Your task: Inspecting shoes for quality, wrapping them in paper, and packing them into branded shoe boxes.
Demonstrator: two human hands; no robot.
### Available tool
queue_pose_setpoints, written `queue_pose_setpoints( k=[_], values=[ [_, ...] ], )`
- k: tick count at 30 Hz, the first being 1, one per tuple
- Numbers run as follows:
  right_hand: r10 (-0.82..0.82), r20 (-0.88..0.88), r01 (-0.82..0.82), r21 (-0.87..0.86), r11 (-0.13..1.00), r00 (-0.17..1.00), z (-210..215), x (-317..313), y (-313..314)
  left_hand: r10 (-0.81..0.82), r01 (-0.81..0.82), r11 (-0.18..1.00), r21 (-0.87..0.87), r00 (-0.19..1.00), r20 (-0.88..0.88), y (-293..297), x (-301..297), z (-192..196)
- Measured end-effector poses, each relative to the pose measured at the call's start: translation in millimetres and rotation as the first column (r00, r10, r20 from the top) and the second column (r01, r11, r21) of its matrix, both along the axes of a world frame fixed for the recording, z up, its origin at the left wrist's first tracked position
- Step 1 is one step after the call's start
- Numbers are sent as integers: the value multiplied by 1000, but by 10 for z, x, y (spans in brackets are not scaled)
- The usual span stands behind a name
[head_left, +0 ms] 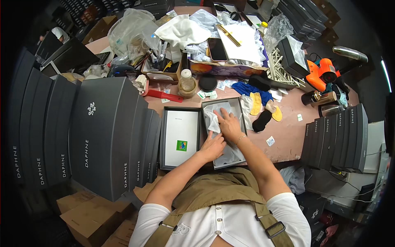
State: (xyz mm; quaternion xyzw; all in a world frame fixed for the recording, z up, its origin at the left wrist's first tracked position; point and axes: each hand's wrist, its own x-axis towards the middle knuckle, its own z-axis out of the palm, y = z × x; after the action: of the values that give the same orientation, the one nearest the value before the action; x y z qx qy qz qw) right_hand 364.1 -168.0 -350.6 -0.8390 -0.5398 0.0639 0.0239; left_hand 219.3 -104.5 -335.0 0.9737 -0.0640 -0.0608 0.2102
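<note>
An open dark grey shoe box (242,112) lies in front of me, lined with white tissue paper (233,154). My right hand (230,126) rests on the paper in the box, fingers stretched out and apart. Lower down, my left hand (212,147) reaches over the box's left side, its fingers extended against the tissue near a crumpled white fold (212,122). Whatever lies under the paper is hidden. Directly left of the box is its lid (180,123), lying with its white inside up and a small green sticker (182,145) on it.
Closed grey shoe boxes (98,136) stand upright at the left, more (335,138) at the right. Behind are a red comb (164,95), a glue jar (187,85), a phone (217,49) and an orange heat gun (323,74). Black and yellow pads (262,121) lie right of the box.
</note>
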Motion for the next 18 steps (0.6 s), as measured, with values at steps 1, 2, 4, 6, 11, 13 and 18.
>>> queue_pose_setpoints(
  k=[1, 2, 4, 6, 11, 13, 18],
  values=[
    [12, -36, -12, 20, 1000, 999, 59, 66, -86, 78, -60, 992, -113, 985, 154, 5, -49, 24],
    [26, -72, -23, 41, 999, 997, 118, 100, -135, 170, -102, 967, -234, 941, 293, 18, -144, 37],
    [20, -100, 9, 276, 961, 995, 261, 113, -156, 419, -233, 881, -411, 787, 453, 86, -335, 166],
    [36, -256, 83, 440, 894, 966, 263, 65, -165, 679, -521, 702, -485, 696, 235, 94, -585, 50],
    [56, -5, -55, 63, 996, 998, -105, -124, -236, 615, -680, 695, -233, 730, -298, 21, -949, -612],
    [42, -122, -41, 13, 999, 992, -14, 1, -241, 609, -622, 737, -263, 781, -139, 10, -971, -390],
    [-114, -540, 379, 411, 829, 834, 842, -213, -822, 386, -437, -120, -891, 806, -448, 120, -1428, 1104]
  ],
)
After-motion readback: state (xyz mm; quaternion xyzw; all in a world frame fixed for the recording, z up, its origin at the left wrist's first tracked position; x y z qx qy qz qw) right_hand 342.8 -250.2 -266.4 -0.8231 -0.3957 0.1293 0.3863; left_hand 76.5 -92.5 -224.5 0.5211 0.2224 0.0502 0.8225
